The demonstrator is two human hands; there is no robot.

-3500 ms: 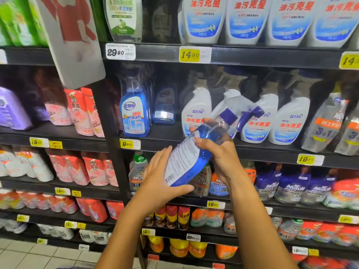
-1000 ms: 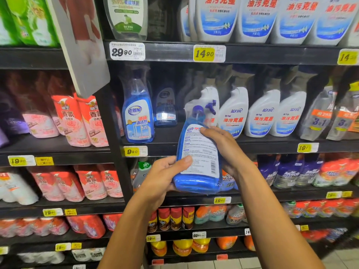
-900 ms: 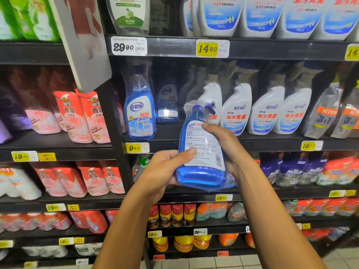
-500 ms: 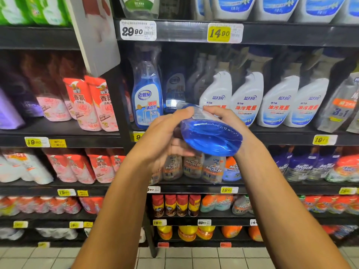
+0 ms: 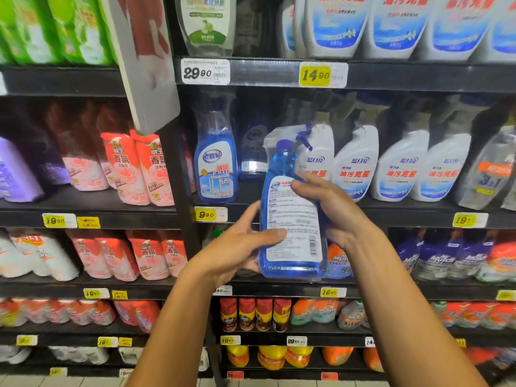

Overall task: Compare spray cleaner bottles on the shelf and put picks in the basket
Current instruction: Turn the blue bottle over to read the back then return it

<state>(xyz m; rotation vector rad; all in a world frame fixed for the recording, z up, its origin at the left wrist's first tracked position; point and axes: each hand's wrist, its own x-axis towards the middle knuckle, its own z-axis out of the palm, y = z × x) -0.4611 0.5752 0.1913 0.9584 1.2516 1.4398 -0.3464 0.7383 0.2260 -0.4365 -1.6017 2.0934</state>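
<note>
Nearest, at 6 o'clock: two bare forearms rising into view. Left hand [image 5: 237, 247] at 7 o'clock of the held item, thumb curled across the white back label, fingers behind and hidden. Right hand [image 5: 332, 210] at 3 o'clock of it, fingers clamped round the right edge, fingertips pressed on the label's upper part. Between them, upright and centred: a clear plastic spray bottle of blue liquid [image 5: 290, 224], wrapped in transparent film, purple trigger head at 12 o'clock, printed back label with barcode facing the camera. Held clear of the black metal shelf [image 5: 405, 213] behind. Farther back, at 10 o'clock: a matching blue glass-cleaner bottle with white front label [image 5: 215, 166], standing above a yellow 9.90 price tag [image 5: 206, 214]. At 2 o'clock: a row of white spray bottles with blue-and-red labels [image 5: 399, 169]. At 9 o'clock: orange-and-pink refill pouches [image 5: 139, 169]. No basket in view.
</note>
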